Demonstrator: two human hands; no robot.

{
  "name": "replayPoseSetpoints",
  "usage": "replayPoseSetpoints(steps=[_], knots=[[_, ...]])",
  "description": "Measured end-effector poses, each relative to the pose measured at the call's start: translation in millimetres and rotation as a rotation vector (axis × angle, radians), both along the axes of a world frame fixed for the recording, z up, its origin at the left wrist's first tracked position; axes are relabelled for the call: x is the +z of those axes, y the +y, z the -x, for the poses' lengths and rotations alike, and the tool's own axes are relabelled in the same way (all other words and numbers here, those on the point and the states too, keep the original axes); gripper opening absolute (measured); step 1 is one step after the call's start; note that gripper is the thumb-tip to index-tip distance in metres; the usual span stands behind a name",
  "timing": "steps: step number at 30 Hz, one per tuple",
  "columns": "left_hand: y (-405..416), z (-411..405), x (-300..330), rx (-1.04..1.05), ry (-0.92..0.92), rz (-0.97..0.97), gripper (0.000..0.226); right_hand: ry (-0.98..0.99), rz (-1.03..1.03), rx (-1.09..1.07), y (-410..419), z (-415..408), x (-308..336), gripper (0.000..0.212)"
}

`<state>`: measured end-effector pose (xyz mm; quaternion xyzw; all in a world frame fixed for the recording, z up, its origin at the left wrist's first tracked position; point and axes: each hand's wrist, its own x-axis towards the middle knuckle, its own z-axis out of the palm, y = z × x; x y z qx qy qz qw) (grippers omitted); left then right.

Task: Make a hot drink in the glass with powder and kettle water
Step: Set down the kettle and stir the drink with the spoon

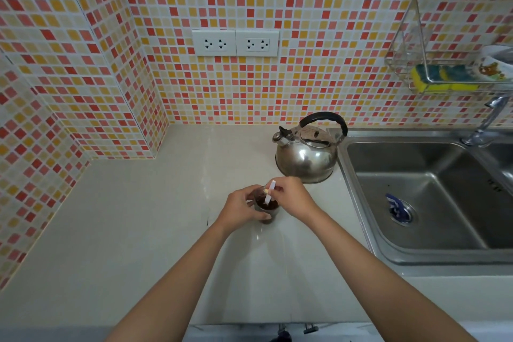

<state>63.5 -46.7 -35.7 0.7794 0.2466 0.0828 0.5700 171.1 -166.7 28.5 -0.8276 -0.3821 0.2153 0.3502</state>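
A small clear glass (267,209) stands on the pale countertop (138,230) and holds a dark brown liquid. My left hand (241,207) wraps around its left side. My right hand (291,195) pinches a thin white stick (269,192) that reaches down into the glass. A steel kettle (308,151) with a black handle sits upright behind the glass, next to the sink. No powder packet is visible on the counter.
A steel sink (427,197) lies to the right with a blue scrap (395,204) near its drain and a tap (488,119) behind. A wire rack (433,64) holds a sponge and a bowl. Two wall sockets (235,43) are set in the tiled wall.
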Motion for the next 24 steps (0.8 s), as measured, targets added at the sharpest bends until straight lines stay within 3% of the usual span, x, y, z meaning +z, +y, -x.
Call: replayPoseSetpoints(steps=[12,17,24], knots=[[-0.7,0.5,4.0,-0.023,0.009,-0.055,0.060,-0.083,0.056,-0.062,2.1,-1.1,-0.6,0.016],[-0.9,-0.1,5.7,-0.033,0.016,-0.056,0.054,0.035,0.006,-0.050,2.5,4.5,-7.2,0.013],[-0.3,-1.0,5.3,-0.020,0.021,-0.036,0.054,0.042,0.005,-0.091,-3.6,-4.5,-8.7,0.013]])
